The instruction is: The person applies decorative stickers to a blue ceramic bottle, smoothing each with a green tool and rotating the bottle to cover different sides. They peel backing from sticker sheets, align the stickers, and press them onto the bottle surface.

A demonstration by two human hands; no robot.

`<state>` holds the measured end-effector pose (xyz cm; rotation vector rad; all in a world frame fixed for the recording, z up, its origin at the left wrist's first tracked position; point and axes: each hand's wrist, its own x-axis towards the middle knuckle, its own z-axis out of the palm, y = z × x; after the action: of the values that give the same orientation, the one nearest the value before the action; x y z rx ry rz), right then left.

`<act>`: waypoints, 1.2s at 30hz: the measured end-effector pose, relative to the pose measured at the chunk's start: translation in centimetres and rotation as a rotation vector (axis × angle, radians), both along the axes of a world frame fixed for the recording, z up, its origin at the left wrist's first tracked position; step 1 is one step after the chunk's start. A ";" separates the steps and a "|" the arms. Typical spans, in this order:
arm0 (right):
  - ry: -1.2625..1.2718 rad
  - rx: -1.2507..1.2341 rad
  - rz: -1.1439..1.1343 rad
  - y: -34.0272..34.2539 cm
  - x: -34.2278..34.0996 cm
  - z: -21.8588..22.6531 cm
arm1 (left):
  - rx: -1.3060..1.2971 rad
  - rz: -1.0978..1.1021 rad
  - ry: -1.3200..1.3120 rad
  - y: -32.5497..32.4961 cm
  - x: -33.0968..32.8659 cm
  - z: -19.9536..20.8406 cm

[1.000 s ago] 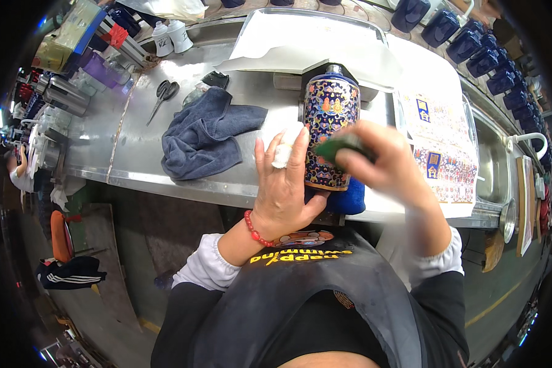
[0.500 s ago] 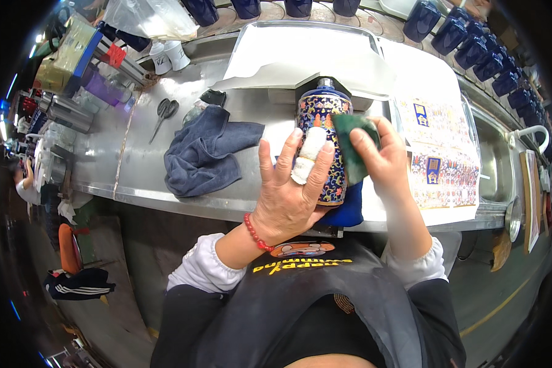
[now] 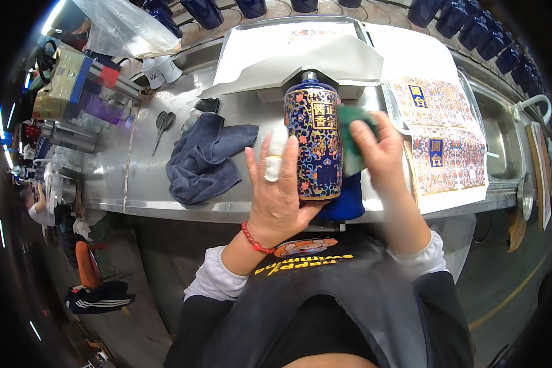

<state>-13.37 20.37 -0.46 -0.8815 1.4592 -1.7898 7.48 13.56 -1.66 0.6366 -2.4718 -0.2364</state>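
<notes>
A dark blue bottle (image 3: 319,147) with a colourful floral pattern and gold characters lies with its neck pointing away from me. Its neck end sits in a dark notched rest (image 3: 328,78), and blue cloth (image 3: 345,205) shows beneath its near right side. My left hand (image 3: 275,190) lies along the bottle's left side, fingers stretched and apart, one wrapped in a white bandage; the thumb reaches toward the base. On the other side, my right hand (image 3: 383,150) pinches a green scouring pad (image 3: 351,138) against or close beside the bottle's right edge; contact is unclear.
A crumpled grey-blue cloth (image 3: 205,159) and scissors (image 3: 162,132) lie left on the metal bench (image 3: 141,190). A paper-lined tray (image 3: 251,55) stands behind the bottle. Patterned printed sheets (image 3: 451,147) lie to the right, before a sink (image 3: 503,144). Several blue bottles (image 3: 469,37) line the back.
The bottle has turned about its length, bringing gold characters into view. My left hand has slid from the bottle's front to its left side. The right hand still holds the pad.
</notes>
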 end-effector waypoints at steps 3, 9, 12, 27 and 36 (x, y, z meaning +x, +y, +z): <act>-0.115 -0.048 -0.091 1.0 -0.7 -0.6 | 0.110 -0.102 0.029 -0.4 0.1 0.1; -0.206 -0.049 -0.024 2.3 -0.6 -1.7 | 0.220 -0.074 0.054 -0.2 0.5 -0.1; -0.166 -0.071 -0.007 2.1 -0.9 -1.8 | 0.091 -0.126 0.009 -0.1 0.2 -0.2; 1.364 -0.030 -0.039 -2.1 -0.1 3.4 | 0.146 -0.154 0.095 -0.7 0.4 -1.0; 1.411 0.020 -0.163 -3.0 -1.0 4.5 | 0.225 -0.175 0.140 -1.6 0.5 0.4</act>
<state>-14.32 17.36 4.05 -2.2927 2.3397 -1.1220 8.00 11.97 -1.30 0.4758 -2.3852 -0.6136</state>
